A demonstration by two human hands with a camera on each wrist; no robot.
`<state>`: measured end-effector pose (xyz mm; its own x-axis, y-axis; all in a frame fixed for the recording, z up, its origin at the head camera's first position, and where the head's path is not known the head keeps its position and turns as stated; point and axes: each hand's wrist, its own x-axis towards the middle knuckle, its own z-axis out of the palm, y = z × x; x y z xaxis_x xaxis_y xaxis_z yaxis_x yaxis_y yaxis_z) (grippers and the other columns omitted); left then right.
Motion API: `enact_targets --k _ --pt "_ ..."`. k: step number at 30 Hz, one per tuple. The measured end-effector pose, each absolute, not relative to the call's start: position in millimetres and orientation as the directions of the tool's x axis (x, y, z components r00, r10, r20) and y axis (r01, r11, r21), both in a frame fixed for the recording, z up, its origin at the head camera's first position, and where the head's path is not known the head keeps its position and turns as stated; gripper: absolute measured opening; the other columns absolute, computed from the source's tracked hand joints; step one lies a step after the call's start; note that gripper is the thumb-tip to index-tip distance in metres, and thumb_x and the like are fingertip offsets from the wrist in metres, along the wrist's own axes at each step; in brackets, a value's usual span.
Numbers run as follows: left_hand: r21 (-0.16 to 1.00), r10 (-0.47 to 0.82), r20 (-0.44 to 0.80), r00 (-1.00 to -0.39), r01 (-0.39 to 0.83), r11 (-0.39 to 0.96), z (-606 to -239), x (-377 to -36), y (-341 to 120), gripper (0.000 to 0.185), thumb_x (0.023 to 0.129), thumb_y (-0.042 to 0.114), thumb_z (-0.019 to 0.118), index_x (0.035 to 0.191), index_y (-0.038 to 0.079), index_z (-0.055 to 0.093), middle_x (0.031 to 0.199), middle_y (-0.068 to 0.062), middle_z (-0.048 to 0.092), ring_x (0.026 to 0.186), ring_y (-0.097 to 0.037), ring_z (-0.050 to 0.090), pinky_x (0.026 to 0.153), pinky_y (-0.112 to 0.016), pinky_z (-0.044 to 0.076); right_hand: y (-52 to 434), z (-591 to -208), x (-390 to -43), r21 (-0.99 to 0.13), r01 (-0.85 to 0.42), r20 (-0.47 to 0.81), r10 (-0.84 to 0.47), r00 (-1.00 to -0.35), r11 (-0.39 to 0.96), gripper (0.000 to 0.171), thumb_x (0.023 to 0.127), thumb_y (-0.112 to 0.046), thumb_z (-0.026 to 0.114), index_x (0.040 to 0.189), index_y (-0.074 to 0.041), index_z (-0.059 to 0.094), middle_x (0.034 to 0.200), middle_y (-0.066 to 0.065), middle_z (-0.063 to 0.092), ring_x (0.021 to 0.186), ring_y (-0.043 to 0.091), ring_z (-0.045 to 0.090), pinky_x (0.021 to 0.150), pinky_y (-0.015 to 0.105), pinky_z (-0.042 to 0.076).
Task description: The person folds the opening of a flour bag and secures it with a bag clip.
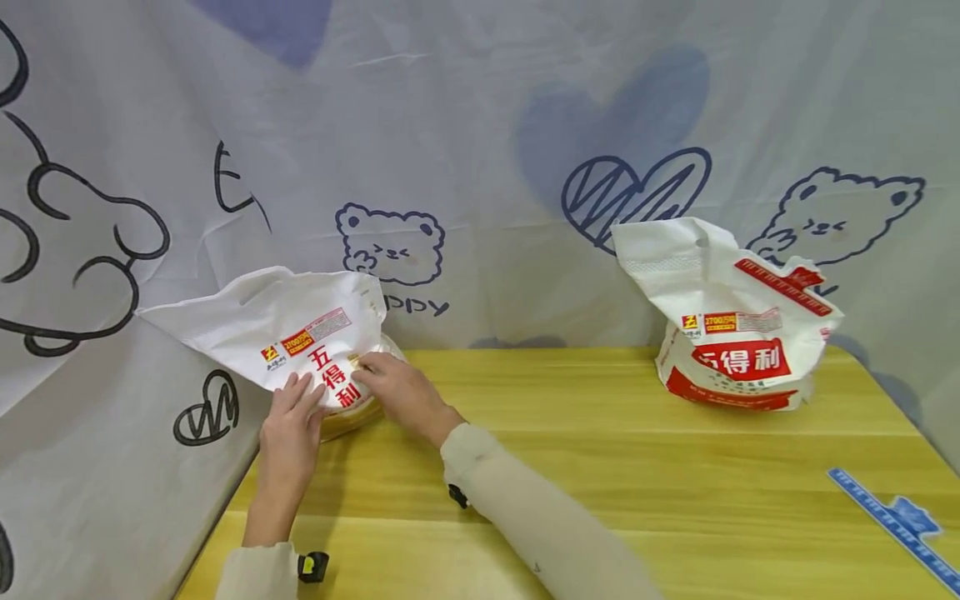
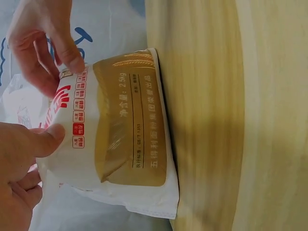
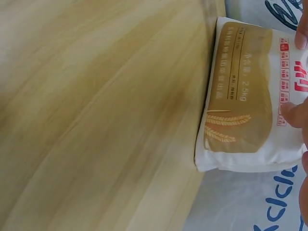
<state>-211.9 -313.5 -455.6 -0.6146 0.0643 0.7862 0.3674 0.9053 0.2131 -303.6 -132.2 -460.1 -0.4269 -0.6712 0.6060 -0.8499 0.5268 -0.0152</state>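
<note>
At the left end of the table stands a white flour bag (image 1: 300, 333) with red characters, its loose top flopped over to the left. A gold-brown panel (image 2: 130, 120) marked 2.5kg covers its lower front in the left wrist view. My left hand (image 1: 288, 425) grips the bag's left side, thumb (image 2: 50, 139) on the front and fingers curled at the edge. On the opposite side my right hand (image 1: 405, 392) holds the bag, its thumb (image 3: 293, 114) pressed on the front near a row of small red boxes. The bag partly hides the fingers of both hands.
A second white and red flour bag (image 1: 742, 358) stands at the table's back right, its top creased. Near the right edge lies a blue strip (image 1: 892, 521) with a shaped tab. A printed cloth (image 1: 480, 167) hangs behind the wooden table (image 1: 570, 450) and along its left side.
</note>
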Motion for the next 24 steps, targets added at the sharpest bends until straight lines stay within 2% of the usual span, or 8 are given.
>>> enact_targets --k 7,16,24 --pt "0.223 0.023 0.782 -0.623 0.314 0.923 -461.2 -206.8 -314.8 0.031 0.078 -0.017 0.076 0.108 -0.008 0.075 0.129 -0.028 0.064 0.126 -0.05 0.056 0.108 -0.065 0.039 -140.6 -458.8 -299.1 0.004 -0.84 0.64 -0.647 -0.415 0.543 0.029 0.097 -0.004 0.069 0.124 -0.013 0.072 0.13 0.0 0.066 0.124 0.013 0.059 0.11 0.016 0.037" --pt "0.243 -0.001 0.792 -0.611 0.313 0.918 -464.5 -213.8 -313.1 0.03 0.08 -0.021 0.071 0.107 -0.009 0.075 0.128 -0.026 0.065 0.126 -0.046 0.058 0.108 -0.061 0.041 -140.6 -458.7 -302.3 0.019 -0.82 0.651 -0.63 -0.424 0.572 0.025 0.095 -0.004 0.071 0.118 -0.013 0.077 0.123 -0.004 0.069 0.119 0.009 0.06 0.108 0.014 0.039" --pt "0.244 0.003 0.796 -0.605 0.325 0.914 -463.0 -215.1 -308.8 0.027 0.079 -0.023 0.07 0.101 -0.007 0.076 0.12 -0.023 0.07 0.117 -0.045 0.064 0.093 -0.062 0.051 -136.2 -463.3 -301.8 0.064 -0.824 0.694 -0.618 -0.369 0.563 0.015 0.095 -0.004 0.07 0.104 -0.013 0.079 0.111 -0.003 0.071 0.108 0.011 0.065 0.099 0.016 0.047"
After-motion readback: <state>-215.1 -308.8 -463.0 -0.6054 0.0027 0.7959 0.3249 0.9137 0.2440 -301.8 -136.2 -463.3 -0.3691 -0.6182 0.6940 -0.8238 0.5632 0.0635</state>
